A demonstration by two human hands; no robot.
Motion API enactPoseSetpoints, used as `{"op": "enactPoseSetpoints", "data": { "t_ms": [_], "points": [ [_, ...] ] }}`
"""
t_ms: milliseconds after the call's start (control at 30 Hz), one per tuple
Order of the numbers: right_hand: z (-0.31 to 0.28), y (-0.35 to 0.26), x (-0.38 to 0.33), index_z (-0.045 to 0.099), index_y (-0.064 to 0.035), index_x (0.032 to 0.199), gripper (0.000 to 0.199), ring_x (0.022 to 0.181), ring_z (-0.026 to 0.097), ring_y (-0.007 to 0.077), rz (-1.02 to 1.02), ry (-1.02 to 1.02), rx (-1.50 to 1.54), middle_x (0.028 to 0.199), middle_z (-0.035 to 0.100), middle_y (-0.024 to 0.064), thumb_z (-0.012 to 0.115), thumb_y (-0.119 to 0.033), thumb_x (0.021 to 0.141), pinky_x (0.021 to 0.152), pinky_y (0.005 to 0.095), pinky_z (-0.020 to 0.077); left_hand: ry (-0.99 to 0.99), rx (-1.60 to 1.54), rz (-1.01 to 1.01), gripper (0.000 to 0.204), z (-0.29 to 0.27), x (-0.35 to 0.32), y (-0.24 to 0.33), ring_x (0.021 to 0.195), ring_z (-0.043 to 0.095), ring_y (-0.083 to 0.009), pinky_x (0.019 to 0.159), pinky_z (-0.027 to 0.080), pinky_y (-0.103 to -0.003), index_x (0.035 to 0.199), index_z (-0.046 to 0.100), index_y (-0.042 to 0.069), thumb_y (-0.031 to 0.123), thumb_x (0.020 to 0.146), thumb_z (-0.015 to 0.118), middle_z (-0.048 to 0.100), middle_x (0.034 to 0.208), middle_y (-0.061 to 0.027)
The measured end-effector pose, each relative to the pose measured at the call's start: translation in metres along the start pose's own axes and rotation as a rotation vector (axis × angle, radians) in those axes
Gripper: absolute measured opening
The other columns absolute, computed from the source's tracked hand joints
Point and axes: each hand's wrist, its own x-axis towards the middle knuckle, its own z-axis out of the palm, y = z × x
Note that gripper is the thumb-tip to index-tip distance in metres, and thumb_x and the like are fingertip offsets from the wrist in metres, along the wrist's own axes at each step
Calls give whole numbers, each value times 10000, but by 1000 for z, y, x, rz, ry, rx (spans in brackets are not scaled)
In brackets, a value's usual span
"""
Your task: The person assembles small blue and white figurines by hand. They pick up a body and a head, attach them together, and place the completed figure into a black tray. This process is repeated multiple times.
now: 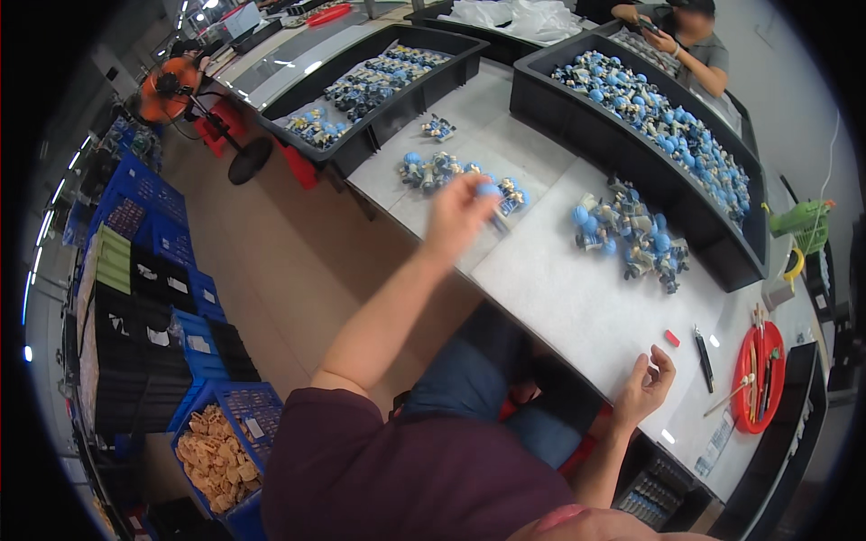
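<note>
My left hand [458,215] reaches out over the white table [577,307] to a row of small blue-capped parts [433,169]. Its fingers are closed around one blue-capped part [488,190], and the hand is blurred by motion. My right hand [646,388] rests at the near table edge with its fingers apart and nothing in it. A small red piece [672,338] and a black pen [704,357] lie just beyond it. A loose heap of the same blue-capped parts [631,239] sits between the two hands, further in.
Long black trays [622,149] [397,113] full of blue-capped parts line the table's far side. A red round dish [760,379] holds brushes and tools at the right. Another person [690,41] sits at the far end. Blue and black crates [180,316] and an orange fan [167,88] stand at the left.
</note>
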Motion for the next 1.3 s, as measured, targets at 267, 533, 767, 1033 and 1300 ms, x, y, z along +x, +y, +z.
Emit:
{"op": "enactPoseSetpoints", "data": {
  "t_ms": [267,533,767,1033,1300],
  "points": [
    [1,0,1,563,20,956,155,867,527,163,-7,23,34,952,593,83,558,1,803,785,280,389,295,1162,118,350,-115,106,-4,870,598,-308,798,461,-356,964,663,66,293,705,602,625,917,-171],
    [2,0,0,568,20,943,143,854,530,163,-8,32,20,937,594,84,553,11,801,789,281,400,190,1218,-8,417,-97,105,5,939,592,-305,828,452,-373,1022,642,61,374,749,604,629,961,-181],
    [2,-2,-2,571,20,943,152,863,541,166,4,59,46,923,597,92,561,14,791,788,284,410,179,1353,169,385,-110,78,18,976,558,-322,827,441,-379,1047,611,50,333,787,593,585,1043,-173],
    [2,-6,2,575,0,927,164,828,556,184,-13,55,4,888,596,97,580,32,767,747,289,428,-912,1382,358,688,-45,-75,95,1093,409,-391,907,383,-431,1237,443,62,175,623,732,402,1236,-208],
    [-3,-5,7,564,-8,911,181,803,552,223,-80,91,22,868,580,110,584,40,738,732,310,441,-1758,722,-720,1057,-49,-145,75,1339,-31,-399,1068,135,-466,1411,-2,87,293,668,722,-63,1434,-258]
  ]
}}
